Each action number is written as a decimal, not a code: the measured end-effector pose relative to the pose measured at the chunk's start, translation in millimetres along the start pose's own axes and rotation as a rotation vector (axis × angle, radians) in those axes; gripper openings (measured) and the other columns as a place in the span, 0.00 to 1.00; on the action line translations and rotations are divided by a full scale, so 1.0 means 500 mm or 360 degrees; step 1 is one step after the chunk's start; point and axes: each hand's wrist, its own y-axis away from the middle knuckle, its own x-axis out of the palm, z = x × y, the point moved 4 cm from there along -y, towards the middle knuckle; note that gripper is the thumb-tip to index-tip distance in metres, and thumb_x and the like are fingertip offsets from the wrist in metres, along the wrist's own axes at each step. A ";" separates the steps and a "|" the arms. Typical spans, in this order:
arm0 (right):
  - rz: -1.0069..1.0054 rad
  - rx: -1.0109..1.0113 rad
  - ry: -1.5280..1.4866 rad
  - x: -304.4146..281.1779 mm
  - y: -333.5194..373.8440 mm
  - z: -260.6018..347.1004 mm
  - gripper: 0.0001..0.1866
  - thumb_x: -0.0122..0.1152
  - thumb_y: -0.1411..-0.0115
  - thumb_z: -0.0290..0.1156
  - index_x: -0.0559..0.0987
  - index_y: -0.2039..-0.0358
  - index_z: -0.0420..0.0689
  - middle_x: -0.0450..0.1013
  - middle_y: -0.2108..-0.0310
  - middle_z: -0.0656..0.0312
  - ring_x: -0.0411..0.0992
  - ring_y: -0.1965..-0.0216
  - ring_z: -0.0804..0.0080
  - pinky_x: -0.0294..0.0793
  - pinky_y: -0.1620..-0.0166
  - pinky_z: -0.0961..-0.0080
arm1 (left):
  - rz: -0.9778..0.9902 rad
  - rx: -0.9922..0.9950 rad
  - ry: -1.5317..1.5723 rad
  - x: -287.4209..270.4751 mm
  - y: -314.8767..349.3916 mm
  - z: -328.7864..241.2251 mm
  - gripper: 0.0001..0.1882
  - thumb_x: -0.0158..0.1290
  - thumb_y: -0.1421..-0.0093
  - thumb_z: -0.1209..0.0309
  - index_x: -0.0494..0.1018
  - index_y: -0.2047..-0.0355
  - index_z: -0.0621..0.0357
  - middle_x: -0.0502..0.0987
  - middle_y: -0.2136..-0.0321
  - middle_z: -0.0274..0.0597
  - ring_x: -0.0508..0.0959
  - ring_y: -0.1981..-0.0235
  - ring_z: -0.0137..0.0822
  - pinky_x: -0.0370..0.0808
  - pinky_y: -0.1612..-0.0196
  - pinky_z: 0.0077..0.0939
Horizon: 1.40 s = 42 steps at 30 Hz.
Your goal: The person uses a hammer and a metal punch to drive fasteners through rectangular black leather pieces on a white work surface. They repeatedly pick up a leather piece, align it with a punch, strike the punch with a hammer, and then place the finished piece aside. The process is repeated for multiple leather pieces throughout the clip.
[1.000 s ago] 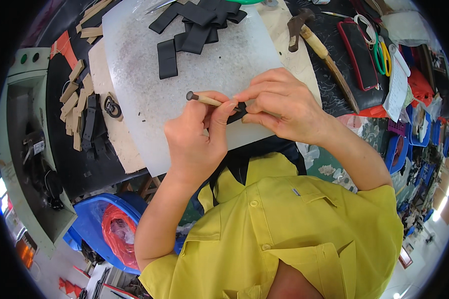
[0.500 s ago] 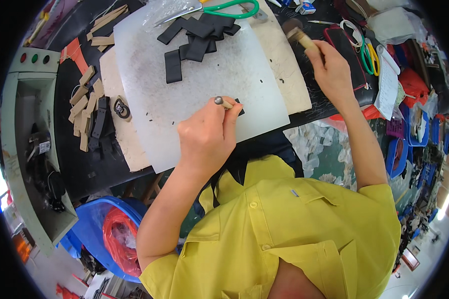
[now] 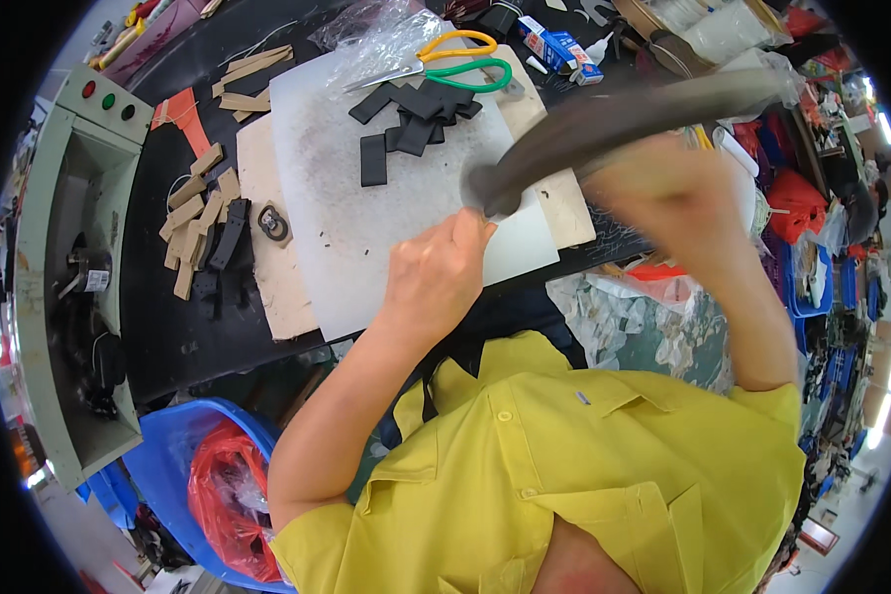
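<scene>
My left hand (image 3: 434,272) is closed in a fist round a short upright punch over the right part of a white plastic board (image 3: 342,277). The dark hammer (image 3: 495,188) is right at the top of the punch and covers it. My right hand (image 3: 668,188), smeared by motion, is on the hammer; a long dark streak sweeps from the hammer to the upper right. Farther up the board lies a pile of flat black strips (image 3: 418,134), one strip (image 3: 373,160) set apart. Scissors (image 3: 418,67) with yellow and green handles rest beyond them. What sits beneath the punch is hidden.
A cream sheet (image 3: 257,163) lies under the board, with a black ring-shaped piece (image 3: 273,224) on it. Left of it are tan strips (image 3: 208,208) and black strips (image 3: 230,238). A grey-green metal box (image 3: 54,198) and blue bin (image 3: 168,436) stand left; small blue boxes (image 3: 564,49) lie at the back.
My right hand has swung the hammer from the upper right down and leftward to the punch. The left hand keeps its grip on the punch. The whole view has shifted slightly.
</scene>
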 end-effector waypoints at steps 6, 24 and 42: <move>0.0386 0.0055 0.0630 0.056 0.048 -0.067 0.16 0.66 0.43 0.38 0.67 0.70 0.45 0.71 0.83 0.55 0.73 0.79 0.51 0.70 0.77 0.58 | 0.0018 -0.0131 0.0102 -0.007 0.019 0.020 0.07 0.58 0.40 0.76 0.69 0.71 0.62 0.78 0.78 0.43 0.77 0.82 0.44 0.71 0.80 0.32; 0.0609 -0.0039 0.0484 0.142 0.075 -0.070 0.18 0.68 0.47 0.32 0.66 0.64 0.47 0.69 0.79 0.60 0.73 0.77 0.56 0.69 0.78 0.62 | -0.0254 -0.1101 0.1070 0.007 0.047 0.056 0.07 0.49 0.30 0.74 0.69 0.62 0.69 0.81 0.66 0.49 0.83 0.64 0.32 0.81 0.59 0.22; 0.0275 0.0318 0.0257 0.064 0.021 -0.073 0.15 0.69 0.44 0.35 0.71 0.68 0.42 0.73 0.77 0.52 0.76 0.75 0.57 0.71 0.74 0.65 | -0.0215 -0.0278 -0.0224 0.002 0.018 -0.002 0.10 0.61 0.41 0.76 0.69 0.72 0.61 0.76 0.81 0.40 0.74 0.86 0.39 0.68 0.83 0.28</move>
